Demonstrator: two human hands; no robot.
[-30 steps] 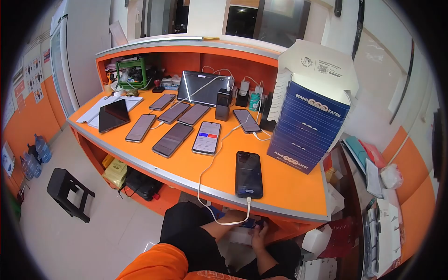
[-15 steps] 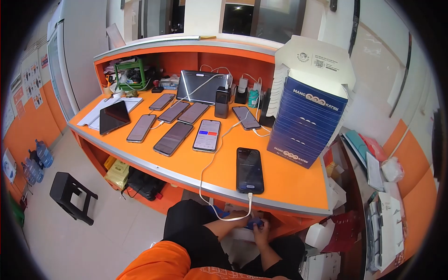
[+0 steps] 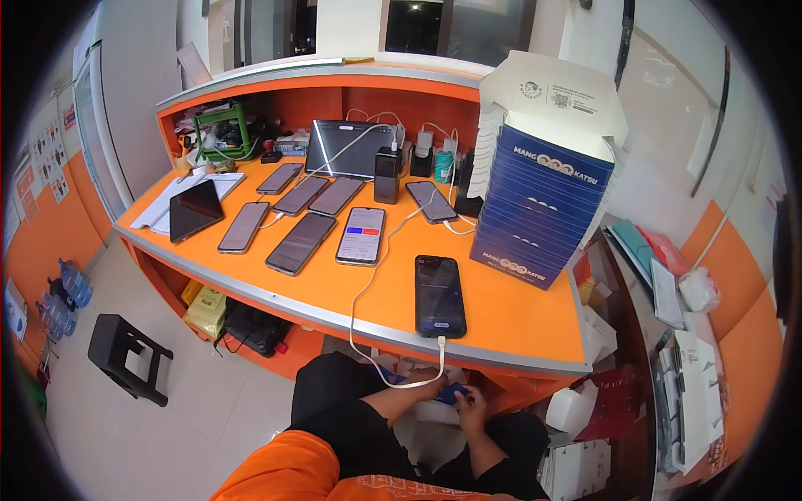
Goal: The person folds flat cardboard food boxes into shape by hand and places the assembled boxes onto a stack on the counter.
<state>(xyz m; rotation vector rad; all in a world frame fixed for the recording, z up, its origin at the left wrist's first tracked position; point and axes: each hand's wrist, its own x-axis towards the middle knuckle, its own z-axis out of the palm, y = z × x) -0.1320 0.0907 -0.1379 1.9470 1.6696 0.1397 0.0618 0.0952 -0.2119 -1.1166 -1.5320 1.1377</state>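
Note:
Below the front edge of the desk, over my lap, both hands are on a small blue piece [image 3: 452, 392] that looks like carton card. My right hand [image 3: 472, 407] pinches its right side with bent fingers. At its left side is my left hand [image 3: 428, 387], its fingertips partly hidden in shadow. More blue and white card lies around them under the desk, mostly concealed. A white charging cable [image 3: 401, 385] hangs in front of my left forearm, plugged into a dark phone [image 3: 440, 296] at the desk's front edge.
On the orange desk [image 3: 376, 313] lie several phones, a tablet [image 3: 197, 210], a laptop-like screen [image 3: 342, 150] and a black power bank [image 3: 387, 175]. A tall stack of blue cartons [image 3: 539, 209] stands at the right. A black stool [image 3: 129, 355] is on the floor at left.
The camera view has shifted slightly, so the desk and its things sit a little further left and higher. My hands stay together at the blue piece, which has tilted slightly.

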